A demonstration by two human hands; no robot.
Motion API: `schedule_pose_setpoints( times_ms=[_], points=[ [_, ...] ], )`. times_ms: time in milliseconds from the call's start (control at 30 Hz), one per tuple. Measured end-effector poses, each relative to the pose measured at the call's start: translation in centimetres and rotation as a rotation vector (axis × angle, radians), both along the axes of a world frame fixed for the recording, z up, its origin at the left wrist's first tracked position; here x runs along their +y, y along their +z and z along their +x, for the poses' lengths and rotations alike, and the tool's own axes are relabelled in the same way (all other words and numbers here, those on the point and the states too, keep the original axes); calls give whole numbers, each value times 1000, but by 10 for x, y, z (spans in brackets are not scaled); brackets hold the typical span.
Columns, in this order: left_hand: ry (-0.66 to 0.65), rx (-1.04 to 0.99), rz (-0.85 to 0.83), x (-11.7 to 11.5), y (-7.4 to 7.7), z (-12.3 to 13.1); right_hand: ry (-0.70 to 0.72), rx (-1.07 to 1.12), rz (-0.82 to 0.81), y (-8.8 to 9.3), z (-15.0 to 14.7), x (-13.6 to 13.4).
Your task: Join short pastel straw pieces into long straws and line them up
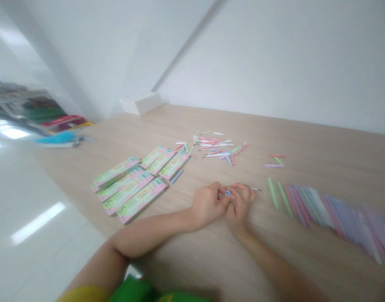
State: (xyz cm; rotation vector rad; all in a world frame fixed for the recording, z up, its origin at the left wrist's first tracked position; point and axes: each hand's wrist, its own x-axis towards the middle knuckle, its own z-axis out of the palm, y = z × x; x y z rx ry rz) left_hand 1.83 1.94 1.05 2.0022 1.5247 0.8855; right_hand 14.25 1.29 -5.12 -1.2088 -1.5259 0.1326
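Observation:
My left hand [208, 204] and my right hand [240, 205] meet low over the table, fingertips pinched together. Between them is a small blue pen barrel [227, 193], its round open end facing up toward me; the rest is hidden by the fingers. Both hands' fingers close around it. A thin white pen refill [256, 189] with a dark tip sticks out past the right fingers; whether they hold it or it lies behind them I cannot tell. To the right, a long row of pastel pen barrels [312, 205] lies side by side, blurred toward its far end.
Left of my hands lie several green-and-pink boxes [142, 199] in two groups. Beyond my hands is a loose pile of refills and small coloured pen parts [216, 147]. A few coloured pieces [278, 160] lie farther right. A white box [145, 103] stands by the wall.

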Motion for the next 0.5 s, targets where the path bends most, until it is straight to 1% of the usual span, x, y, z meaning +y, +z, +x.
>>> schedule_pose_setpoints(
  times_ms=[67, 133, 233, 300, 367, 433, 467, 500],
  points=[
    [-17, 64, -7, -5, 1, 2, 171, 151, -44, -3, -3, -2],
    [-29, 84, -14, -7, 1, 3, 315, 335, -149, -8, -6, -4],
    [-47, 81, -27, -9, 3, 2, 412, 508, -258, -12, -10, -5],
    [-76, 76, -53, -8, 4, 0, 436, 563, -284, -14, -11, -3],
    [-133, 43, -107, -1, 4, -4, 418, 605, -293, -15, -11, 4],
    [-168, -16, -157, 13, 3, -8, 350, 639, -279, -15, -8, 11],
    [-151, -40, -166, 24, 1, -11, 308, 651, -266, -15, -7, 15],
    [-105, -52, -160, 36, -2, -13, 268, 658, -252, -14, -5, 18]
  ],
)
